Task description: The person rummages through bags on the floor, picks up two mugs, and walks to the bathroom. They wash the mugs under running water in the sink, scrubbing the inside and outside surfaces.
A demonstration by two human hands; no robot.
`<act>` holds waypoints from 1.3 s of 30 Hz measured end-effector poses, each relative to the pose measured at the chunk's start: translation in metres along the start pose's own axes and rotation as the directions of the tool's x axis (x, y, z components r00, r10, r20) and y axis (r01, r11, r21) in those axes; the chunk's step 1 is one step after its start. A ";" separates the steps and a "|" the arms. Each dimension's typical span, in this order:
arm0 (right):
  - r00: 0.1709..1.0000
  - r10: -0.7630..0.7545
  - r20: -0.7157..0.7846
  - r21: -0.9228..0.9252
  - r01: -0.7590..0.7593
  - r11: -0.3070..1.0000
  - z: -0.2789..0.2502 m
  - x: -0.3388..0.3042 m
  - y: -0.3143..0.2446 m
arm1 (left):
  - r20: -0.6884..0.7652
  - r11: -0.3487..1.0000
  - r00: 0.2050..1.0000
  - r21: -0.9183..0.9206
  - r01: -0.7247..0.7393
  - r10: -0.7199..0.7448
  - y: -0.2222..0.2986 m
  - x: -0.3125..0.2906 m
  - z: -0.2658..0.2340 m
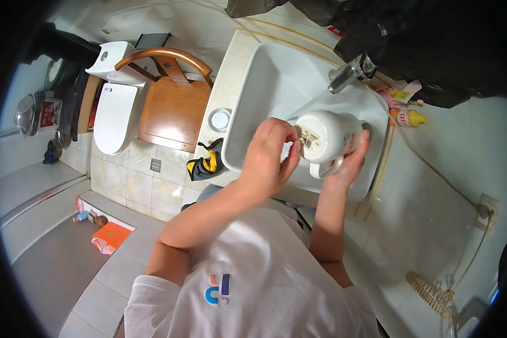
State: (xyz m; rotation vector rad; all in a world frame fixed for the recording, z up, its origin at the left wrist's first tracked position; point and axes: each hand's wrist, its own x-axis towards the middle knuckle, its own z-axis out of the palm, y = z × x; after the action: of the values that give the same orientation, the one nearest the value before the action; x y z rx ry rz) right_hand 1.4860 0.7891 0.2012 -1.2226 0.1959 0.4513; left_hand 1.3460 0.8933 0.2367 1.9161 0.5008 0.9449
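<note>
Over the sink [239,107], a white mug [327,132] is tipped on its side, its base with a printed sticker turned toward my left hand. My right hand [352,160] grips the mug from the right, beside its handle. My left hand [270,158] is closed, with thumb and fingertips pinched at the edge of the mug's base. A small pale, textured pad [286,150] shows under those fingers, mostly hidden by them. Behind the mug, a pale streak like running water slants down from the faucet [343,79].
On the counter to the left are a small round white-lidded container [219,120] and a black-and-yellow cloth item [204,163]. A yellow bottle [409,118] stands right of the sink. Dark plastic sheeting [434,50] hangs behind. Further left are a wooden chair [169,115] and a toilet [115,118].
</note>
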 end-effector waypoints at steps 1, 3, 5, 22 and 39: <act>1.000 0.000 0.011 0.076 -0.001 0.997 0.001 0.002 0.003 | 0.001 1.000 1.000 -0.011 0.010 -0.010 -0.001 0.001 -0.003; 1.000 0.006 0.030 0.167 -0.011 0.986 0.003 0.005 0.006 | 0.010 0.998 0.999 -0.049 0.043 -0.043 -0.001 0.002 -0.008; 0.993 0.036 0.108 0.281 -0.065 0.958 0.004 0.005 0.007 | -0.013 0.973 0.986 -0.162 0.162 -0.166 -0.002 0.003 -0.011; 0.831 0.166 0.531 0.406 -0.422 0.811 0.004 -0.013 -0.002 | -0.057 0.708 0.820 0.473 0.524 -0.569 -0.257 0.034 -0.021; 0.984 0.177 -0.034 0.308 -0.159 0.938 0.013 0.007 0.031 | 0.243 0.999 0.969 -0.006 -0.047 0.047 -0.011 0.031 -0.027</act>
State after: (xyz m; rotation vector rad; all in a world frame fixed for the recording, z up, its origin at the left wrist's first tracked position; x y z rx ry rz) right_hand 1.4777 0.8111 0.1762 -0.9197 0.4106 0.5115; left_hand 1.3447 0.9339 0.2479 2.0176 0.3116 0.7255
